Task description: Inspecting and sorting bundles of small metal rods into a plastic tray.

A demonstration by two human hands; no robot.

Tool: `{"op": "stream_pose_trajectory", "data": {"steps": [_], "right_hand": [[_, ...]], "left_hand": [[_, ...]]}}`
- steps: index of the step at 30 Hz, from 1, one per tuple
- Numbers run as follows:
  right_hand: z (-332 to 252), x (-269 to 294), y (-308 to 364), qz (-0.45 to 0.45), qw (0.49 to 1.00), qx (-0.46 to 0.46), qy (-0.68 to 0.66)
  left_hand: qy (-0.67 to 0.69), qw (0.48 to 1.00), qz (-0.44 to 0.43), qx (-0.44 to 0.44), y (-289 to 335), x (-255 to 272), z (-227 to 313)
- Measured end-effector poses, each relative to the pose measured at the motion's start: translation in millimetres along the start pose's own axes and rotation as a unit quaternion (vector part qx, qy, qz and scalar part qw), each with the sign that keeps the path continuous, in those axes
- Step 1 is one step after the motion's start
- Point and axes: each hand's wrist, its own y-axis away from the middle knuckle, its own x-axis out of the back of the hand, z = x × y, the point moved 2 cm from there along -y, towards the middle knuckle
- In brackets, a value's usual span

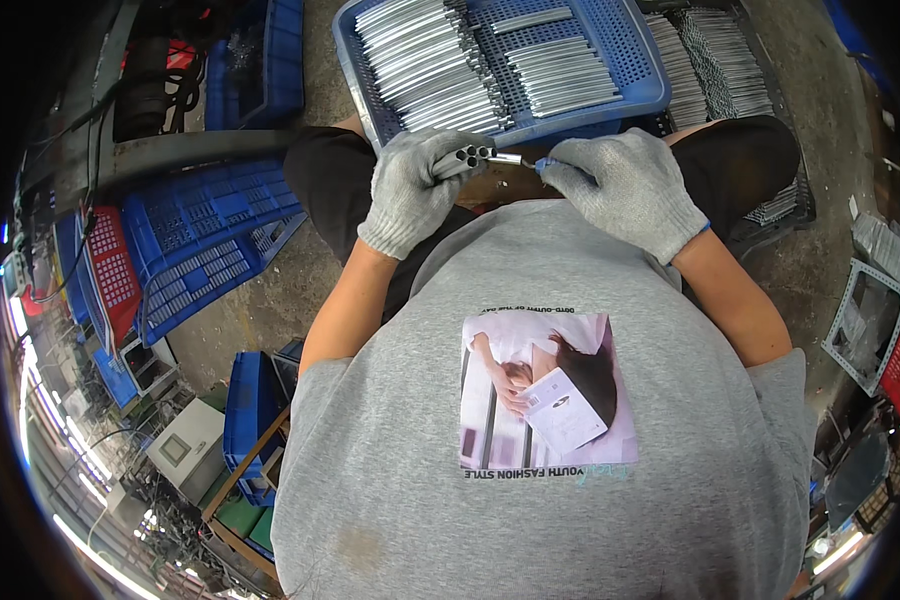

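Both hands are in grey knit work gloves, up over the lap. The left hand (410, 195) is curled around a little bundle of metal tubes (474, 154), and the right hand (625, 187) is pinching a blue-handled tool (542, 166), most of it buried in the glove. The tubes are slim and silvery with round, dark, hollow ends facing right. One shinier tube (507, 158) pokes out past the rest toward the tool; can't tell if the two actually touch.

Room-wise it's kinda snug: the near rim of a blue perforated basket (635, 52) is just beyond the gloves, the grey T-shirt (370, 450) is close behind, and a knee sits out on either side. There's a small gap between the hands, bridged by that tube and the tool.

The basket has a big tube stack (410, 60) on its left and a smaller tube stack (560, 75) on its right. More tubes fill a dark tray (810, 208) on the right. Farther out, there's bare concrete floor (270, 295) both sides, with blue crates (215, 215) and a red basket (113, 262) off left.
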Motion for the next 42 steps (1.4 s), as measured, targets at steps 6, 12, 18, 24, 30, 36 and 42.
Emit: {"op": "stream_pose_trajectory", "data": {"steps": [6,12,18,24,30,36,42], "right_hand": [[-3.4,10.0,-3.4,-0.003,0.999,-0.027,-0.022],[0.2,6.5,-3.8,0.015,0.999,-0.033,-0.022],[-2.6,4.2,-2.5,-0.023,1.0,-0.015,-0.014],[-2.3,7.1,-4.5,0.004,0.999,-0.025,-0.036],[-1.2,2.4,-3.1,-0.034,0.998,-0.033,-0.035],[-3.7,4.1,-3.7,-0.074,0.988,-0.082,-0.109],[9.5,-9.9,-7.8,0.017,0.992,-0.066,-0.109]], "left_hand": [[-0.135,0.985,0.065,-0.086,-1.7,-0.1,8.2],[-0.089,0.99,0.043,-0.099,-3.0,3.5,12.8],[-0.065,0.993,0.063,-0.078,2.5,-0.7,7.0],[-0.057,0.995,0.049,-0.064,4.1,1.2,6.4],[-0.035,0.998,0.031,-0.04,8.4,0.0,-1.2],[-0.066,0.995,0.052,-0.058,10.4,-2.6,-4.4],[-0.035,0.997,0.064,-0.02,-2.8,-9.0,-23.7]]}}
